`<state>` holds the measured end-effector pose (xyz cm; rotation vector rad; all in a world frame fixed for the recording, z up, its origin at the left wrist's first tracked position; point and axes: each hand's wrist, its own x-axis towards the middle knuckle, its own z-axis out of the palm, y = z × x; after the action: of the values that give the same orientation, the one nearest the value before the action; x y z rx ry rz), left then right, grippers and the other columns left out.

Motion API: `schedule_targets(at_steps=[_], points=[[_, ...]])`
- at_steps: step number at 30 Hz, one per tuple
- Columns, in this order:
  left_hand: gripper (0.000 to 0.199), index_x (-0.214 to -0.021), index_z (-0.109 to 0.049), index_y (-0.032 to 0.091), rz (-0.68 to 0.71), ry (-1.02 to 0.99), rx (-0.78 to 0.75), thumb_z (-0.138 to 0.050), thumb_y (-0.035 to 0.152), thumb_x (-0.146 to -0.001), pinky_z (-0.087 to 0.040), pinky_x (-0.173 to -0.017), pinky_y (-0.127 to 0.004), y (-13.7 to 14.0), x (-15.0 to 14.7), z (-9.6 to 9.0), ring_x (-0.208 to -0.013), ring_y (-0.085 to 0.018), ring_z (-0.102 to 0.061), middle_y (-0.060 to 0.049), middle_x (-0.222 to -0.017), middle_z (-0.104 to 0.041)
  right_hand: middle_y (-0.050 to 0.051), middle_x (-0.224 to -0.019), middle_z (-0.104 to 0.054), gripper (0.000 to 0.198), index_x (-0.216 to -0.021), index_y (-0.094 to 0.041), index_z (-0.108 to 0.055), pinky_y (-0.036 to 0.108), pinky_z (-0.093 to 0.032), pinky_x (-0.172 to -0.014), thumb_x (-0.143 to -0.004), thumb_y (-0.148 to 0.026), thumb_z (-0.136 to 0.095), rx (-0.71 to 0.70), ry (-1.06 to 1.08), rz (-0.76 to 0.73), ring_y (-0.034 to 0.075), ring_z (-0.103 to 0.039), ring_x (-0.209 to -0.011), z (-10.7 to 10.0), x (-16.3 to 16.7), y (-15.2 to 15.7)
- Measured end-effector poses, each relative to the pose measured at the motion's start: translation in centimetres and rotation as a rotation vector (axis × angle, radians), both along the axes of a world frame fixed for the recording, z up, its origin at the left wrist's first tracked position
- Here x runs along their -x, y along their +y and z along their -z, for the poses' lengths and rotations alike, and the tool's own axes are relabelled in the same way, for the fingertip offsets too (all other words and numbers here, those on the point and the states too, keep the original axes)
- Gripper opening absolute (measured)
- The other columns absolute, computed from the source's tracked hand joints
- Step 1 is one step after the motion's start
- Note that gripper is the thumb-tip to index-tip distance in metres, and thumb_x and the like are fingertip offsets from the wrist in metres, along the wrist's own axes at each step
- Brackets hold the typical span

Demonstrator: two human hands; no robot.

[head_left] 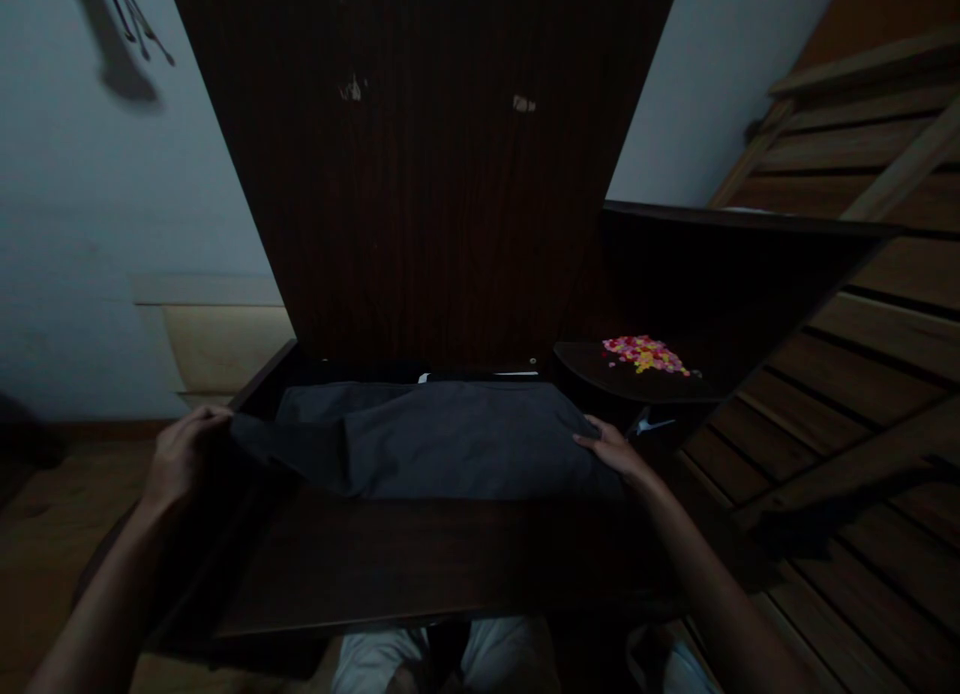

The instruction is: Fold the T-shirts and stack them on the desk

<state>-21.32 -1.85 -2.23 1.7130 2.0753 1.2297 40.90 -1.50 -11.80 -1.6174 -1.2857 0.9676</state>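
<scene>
Grey cloth (pixel 465 439), one: my left fingers (pixel 216 413) and right fingers (pixel 598 443) gripped opposite ends, apparently keeping it extended between them.

Head-worn view, aimed forward and down, close above desk (pixel 405 559), hands (pixel 180 456) within frame, facing dark panel (pixel 450 204)

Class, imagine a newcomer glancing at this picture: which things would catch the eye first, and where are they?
First, the bright cluster of small pink and yellow pieces on the rounded dark shelf at right. Next, the dark grey cloth lying along the back of the brown desktop, its ends held by the left hand and right hand.
</scene>
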Motion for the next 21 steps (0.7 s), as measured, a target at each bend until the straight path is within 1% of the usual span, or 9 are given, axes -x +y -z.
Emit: schedule_targets(at_steps=[3,5,8,11,12,14,16,18,21], points=[[0.031,-0.067,-0.056,0.022,0.163,-0.02,0.197,-0.041,0.047,-0.073,-0.05,-0.067,-0.03,-0.4,-1.1,0.4,-0.07,-0.022,-0.062,-0.003,-0.066,-0.065,0.007,-0.111,-0.072,0.031,-0.099,-0.023,-0.067,0.048,-0.042,-0.107,-0.068,-0.026,-0.072,-0.071,-0.212,0.075,0.031,-0.064,-0.11,0.1,0.3,0.3],[0.033,-0.072,-0.059,0.021,0.181,0.066,0.31,-0.042,0.05,-0.073,-0.049,-0.066,-0.031,-0.3,-2.0,0.8,-0.07,-0.023,-0.063,-0.004,-0.069,-0.067,0.008,-0.11,-0.072,0.033,-0.102,-0.024,-0.066,0.048,-0.042,-0.106,-0.07,-0.029,-0.072,-0.08,-0.299,0.115,0.032,-0.064,-0.109,0.2,0.5,0.3],[0.041,-0.081,-0.063,0.02,0.261,0.226,0.41,-0.047,0.056,-0.071,-0.05,-0.075,-0.033,0.4,-3.0,2.0,-0.082,-0.027,-0.066,-0.009,-0.085,-0.072,0.009,-0.11,-0.072,0.039,-0.109,-0.026,-0.064,0.046,-0.044,-0.103,-0.072,-0.032,-0.072,-0.053,-0.372,0.135,0.032,-0.065,-0.108,0.2,0.7,0.1],[0.051,-0.093,-0.067,0.017,0.369,0.374,0.452,-0.051,0.059,-0.071,-0.05,-0.085,-0.035,1.2,-3.3,3.8,-0.095,-0.029,-0.065,-0.014,-0.101,-0.07,0.009,-0.111,-0.072,0.042,-0.115,-0.026,-0.061,0.044,-0.046,-0.1,-0.075,-0.033,-0.07,-0.033,-0.434,0.121,0.032,-0.066,-0.108,0.3,0.8,-0.2],[0.053,-0.1,-0.068,0.015,0.354,0.438,0.432,-0.052,0.057,-0.071,-0.05,-0.088,-0.035,1.3,-3.3,4.4,-0.098,-0.03,-0.065,-0.016,-0.106,-0.068,0.009,-0.112,-0.072,0.043,-0.117,-0.026,-0.061,0.044,-0.047,-0.099,-0.076,-0.034,-0.069,-0.03,-0.449,0.111,0.032,-0.066,-0.108,0.3,0.8,-0.4],[0.055,-0.112,-0.066,0.013,0.258,0.583,0.356,-0.054,0.05,-0.073,-0.049,-0.091,-0.039,1.6,-3.3,5.3,-0.103,-0.033,-0.062,-0.019,-0.115,-0.064,0.009,-0.113,-0.072,0.044,-0.121,-0.025,-0.059,0.042,-0.049,-0.097,-0.078,-0.034,-0.067,-0.024,-0.466,0.088,0.03,-0.067,-0.107,0.3,0.7,-0.6],[0.051,-0.119,-0.064,0.012,0.179,0.723,0.317,-0.053,0.039,-0.077,-0.048,-0.09,-0.043,1.7,-3.4,5.7,-0.105,-0.035,-0.06,-0.021,-0.12,-0.061,0.008,-0.113,-0.072,0.045,-0.123,-0.025,-0.057,0.041,-0.05,-0.095,-0.08,-0.034,-0.064,-0.021,-0.471,0.065,0.029,-0.068,-0.106,0.5,0.4,-0.8],[0.044,-0.118,-0.065,0.012,0.16,0.838,0.351,-0.05,0.032,-0.081,-0.048,-0.088,-0.045,1.7,-3.7,5.4,-0.108,-0.037,-0.058,-0.021,-0.12,-0.061,0.008,-0.114,-0.072,0.044,-0.124,-0.024,-0.057,0.039,-0.051,-0.093,-0.081,-0.035,-0.063,-0.025,-0.469,0.046,0.027,-0.068,-0.105,0.8,0.2,-1.0],[0.037,-0.11,-0.068,0.011,0.161,0.96,0.427,-0.043,0.025,-0.087,-0.047,-0.085,-0.045,2.1,-4.1,4.2,-0.11,-0.038,-0.057,-0.021,-0.112,-0.064,0.008,-0.113,-0.072,0.044,-0.123,-0.023,-0.057,0.039,-0.052,-0.092,-0.081,-0.037,-0.063,-0.023,-0.462,0.037,0.027,-0.068,-0.106,1.4,-0.1,-1.2]])
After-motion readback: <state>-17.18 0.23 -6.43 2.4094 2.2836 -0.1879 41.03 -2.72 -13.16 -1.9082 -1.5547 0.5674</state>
